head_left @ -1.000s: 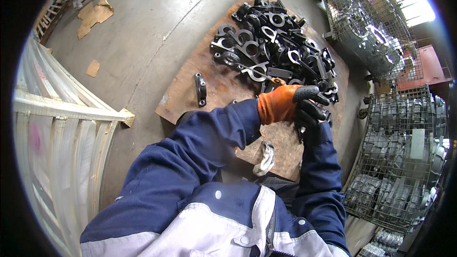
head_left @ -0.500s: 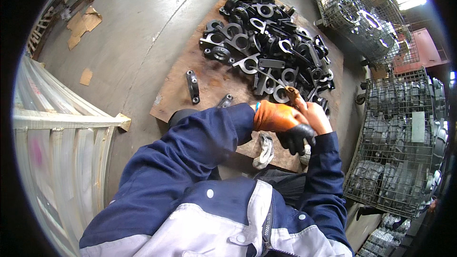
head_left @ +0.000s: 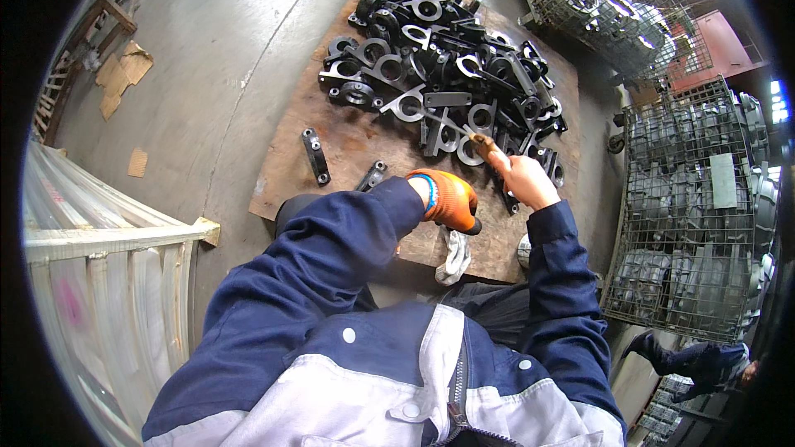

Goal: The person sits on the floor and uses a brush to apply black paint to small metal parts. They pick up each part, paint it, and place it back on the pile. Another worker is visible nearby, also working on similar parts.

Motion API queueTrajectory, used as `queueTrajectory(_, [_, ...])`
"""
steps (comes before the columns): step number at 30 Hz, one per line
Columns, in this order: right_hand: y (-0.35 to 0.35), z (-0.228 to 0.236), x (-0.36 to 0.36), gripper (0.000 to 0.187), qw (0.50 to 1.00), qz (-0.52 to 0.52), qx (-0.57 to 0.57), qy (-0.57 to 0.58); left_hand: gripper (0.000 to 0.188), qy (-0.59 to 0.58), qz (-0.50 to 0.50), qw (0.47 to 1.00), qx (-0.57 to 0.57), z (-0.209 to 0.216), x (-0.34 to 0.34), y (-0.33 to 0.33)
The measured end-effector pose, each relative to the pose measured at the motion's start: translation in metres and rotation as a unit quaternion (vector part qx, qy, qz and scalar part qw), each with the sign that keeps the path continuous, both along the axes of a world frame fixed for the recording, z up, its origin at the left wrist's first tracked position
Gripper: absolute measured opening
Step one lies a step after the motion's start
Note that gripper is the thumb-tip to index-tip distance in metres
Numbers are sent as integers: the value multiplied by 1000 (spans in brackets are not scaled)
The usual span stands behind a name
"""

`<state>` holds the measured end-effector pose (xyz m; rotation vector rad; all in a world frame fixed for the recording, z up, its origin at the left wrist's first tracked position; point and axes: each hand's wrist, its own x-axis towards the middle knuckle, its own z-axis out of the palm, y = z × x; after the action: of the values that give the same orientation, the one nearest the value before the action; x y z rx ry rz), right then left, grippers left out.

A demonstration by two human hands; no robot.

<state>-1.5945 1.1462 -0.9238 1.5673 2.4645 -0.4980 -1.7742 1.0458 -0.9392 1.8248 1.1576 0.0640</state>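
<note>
My left hand (head_left: 450, 200), in an orange glove with black fingertips, is over the near part of a wooden board (head_left: 290, 153). Its fingers are curled in, and whatever they may hold is hidden. My bare right hand (head_left: 523, 177) is closed round the brown handle of a thin file-like tool (head_left: 481, 143); its slim shaft points up and left over the parts. A heap of black metal brackets with round holes (head_left: 447, 99) covers the far board. One black bracket (head_left: 315, 156) lies apart at left, another (head_left: 372, 175) beside my left sleeve. A crumpled whitish cloth (head_left: 454, 257) lies below my left hand.
Wire cages (head_left: 683, 207) full of metal castings stand at right, with another cage (head_left: 609, 12) at the far right. A pale slatted frame (head_left: 116, 236) is at left. Torn cardboard (head_left: 124, 74) lies on the floor. At the lower right another person (head_left: 700, 362) is partly visible.
My left hand has come away from my right hand and moved left and down. The right hand still holds the tool. A person has appeared at the lower right. The whole view has shifted slightly.
</note>
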Motion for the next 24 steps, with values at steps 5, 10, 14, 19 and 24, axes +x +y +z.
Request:
queueTrajectory(5, [-3, 12, 35, 70, 998, -51, 6, 41, 41, -8, -4, 1000, -11, -12, 2, 2])
queueTrajectory(10, [-15, 17, 83, 68, 989, -127, -72, 17, 53, 86, -130, 985, -69, -33, 28, -11])
queueTrajectory(14, [-19, 11, 108, 68, 983, -152, -96, 34, 50, 47, -177, 981, -63, -44, 40, -15])
queueTrajectory(19, [-12, -10, 116, 68, 973, -195, -101, 76, 40, 38, -110, 992, -56, -38, 36, -12])
queueTrajectory(24, [-17, -18, 120, 76, 984, -161, -72, 4, 47, 87, -135, 983, -93, -31, 39, -9])
